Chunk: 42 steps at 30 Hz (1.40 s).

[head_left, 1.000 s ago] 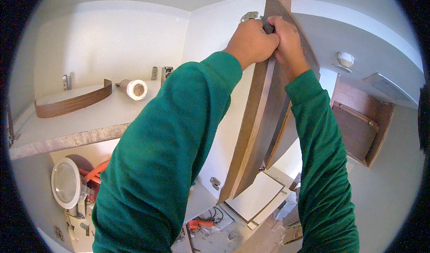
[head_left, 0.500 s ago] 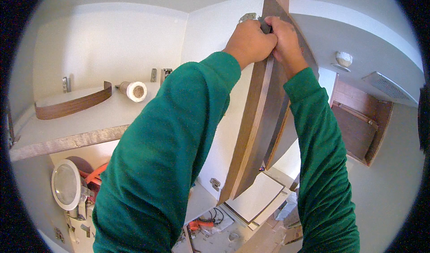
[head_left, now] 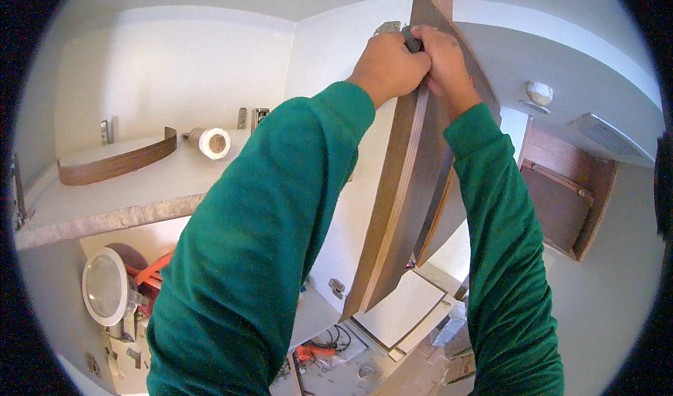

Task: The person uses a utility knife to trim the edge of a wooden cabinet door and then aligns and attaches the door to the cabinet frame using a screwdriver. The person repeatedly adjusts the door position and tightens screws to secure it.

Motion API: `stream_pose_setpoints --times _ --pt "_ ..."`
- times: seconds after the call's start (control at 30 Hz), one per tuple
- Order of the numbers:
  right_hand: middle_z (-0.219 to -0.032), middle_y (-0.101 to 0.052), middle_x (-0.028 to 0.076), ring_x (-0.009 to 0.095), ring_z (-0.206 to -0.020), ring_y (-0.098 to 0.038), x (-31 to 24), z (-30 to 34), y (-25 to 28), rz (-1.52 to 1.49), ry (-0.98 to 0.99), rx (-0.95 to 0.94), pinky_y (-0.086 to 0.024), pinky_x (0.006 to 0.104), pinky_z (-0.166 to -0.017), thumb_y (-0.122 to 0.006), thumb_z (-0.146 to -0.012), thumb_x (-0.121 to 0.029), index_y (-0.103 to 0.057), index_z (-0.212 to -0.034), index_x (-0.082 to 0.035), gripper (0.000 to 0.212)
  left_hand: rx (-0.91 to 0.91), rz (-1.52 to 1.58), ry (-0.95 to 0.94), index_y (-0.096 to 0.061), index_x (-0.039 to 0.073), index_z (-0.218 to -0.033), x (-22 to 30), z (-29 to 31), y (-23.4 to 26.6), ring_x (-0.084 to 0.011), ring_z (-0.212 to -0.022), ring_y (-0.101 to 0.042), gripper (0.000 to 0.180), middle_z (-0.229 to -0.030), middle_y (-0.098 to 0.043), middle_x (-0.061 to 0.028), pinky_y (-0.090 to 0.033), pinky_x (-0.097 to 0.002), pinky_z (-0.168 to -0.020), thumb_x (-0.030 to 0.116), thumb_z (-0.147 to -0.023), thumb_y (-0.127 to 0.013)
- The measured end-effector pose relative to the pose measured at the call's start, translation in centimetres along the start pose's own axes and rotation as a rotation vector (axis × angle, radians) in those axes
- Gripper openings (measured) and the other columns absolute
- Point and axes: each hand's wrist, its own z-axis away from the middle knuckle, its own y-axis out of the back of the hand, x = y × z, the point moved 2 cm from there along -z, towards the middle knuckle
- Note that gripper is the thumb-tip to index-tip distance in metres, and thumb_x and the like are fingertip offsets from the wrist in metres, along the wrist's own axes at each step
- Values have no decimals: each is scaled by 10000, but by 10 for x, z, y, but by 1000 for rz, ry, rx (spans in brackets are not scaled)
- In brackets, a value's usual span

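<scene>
My left hand (head_left: 392, 63) and my right hand (head_left: 443, 58) meet high up at the edge of a brown wood-look cabinet door (head_left: 394, 206). Both are closed, thumbs toward each other, around a small dark grey piece (head_left: 411, 39) that shows between them; its exact kind is hidden by my fingers. A metal hinge (head_left: 388, 27) sits just behind my left hand. The door stands swung out, with its long pale edge toward me. Lower down, a second hinge (head_left: 337, 287) is on the white cabinet side.
A curved brown edging strip (head_left: 119, 164) and a white tube-like roll (head_left: 210, 143) lie on the shelf (head_left: 105, 217) at left. Below are a round downlight (head_left: 105, 287), orange tools with a cable (head_left: 315, 350) and white panels (head_left: 403, 308). A second brown door (head_left: 438, 220) hangs at right.
Both hands stay at the door's upper edge, with only a very slight shift of the left hand to the left. The rest looks the same.
</scene>
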Motion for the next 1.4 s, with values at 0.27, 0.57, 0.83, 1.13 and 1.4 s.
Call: stream_pose_setpoints --times 0.27,0.57,0.83,1.13,1.4 --pt "-1001 -685 210 374 -947 -667 -8 -10 2 -58 -106 -86 -516 454 -841 -626 -814 -59 -654 -1065 -33 253 5 13 36 -709 -97 -920 1 -2 3 -442 -910 -700 428 -939 -700 -318 -565 -454 -845 296 -756 -663" --pt "-938 -667 216 368 -891 -658 -39 -4 15 -477 -451 8 -515 444 -818 -503 -936 -139 -649 -1019 -34 198 -16 -48 6 -695 -64 -1015 -1 1 1 -451 -926 -697 500 -947 -706 -300 -561 -468 -851 373 -772 -677" --pt "-958 -698 206 370 -907 -691 -25 -8 21 508 39 -152 -527 468 -797 -549 -912 -173 -659 -1034 -36 214 -21 -155 -56 -525 -169 -1193 4 18 -11 -504 -966 -665 597 -982 -671 -363 -548 -512 -873 310 -840 -586" --pt "-1033 -698 222 391 -978 -682 -21 -4 9 -6 -456 -65 -527 467 -860 -565 -903 -154 -668 -1132 -49 272 -62 -158 -26 -572 -109 -1163 -1 12 -7 -498 -972 -662 509 -1020 -675 -346 -531 -532 -903 304 -867 -550" --pt "-897 -675 116 212 -775 -609 -15 -6 7 -171 -183 -3 -489 370 -716 -591 -945 -248 -680 -922 -3 262 -119 -205 -37 -610 -65 -1169 -10 2 -4 -491 -1000 -659 458 -1056 -676 -333 -532 -521 -922 271 -861 -564"
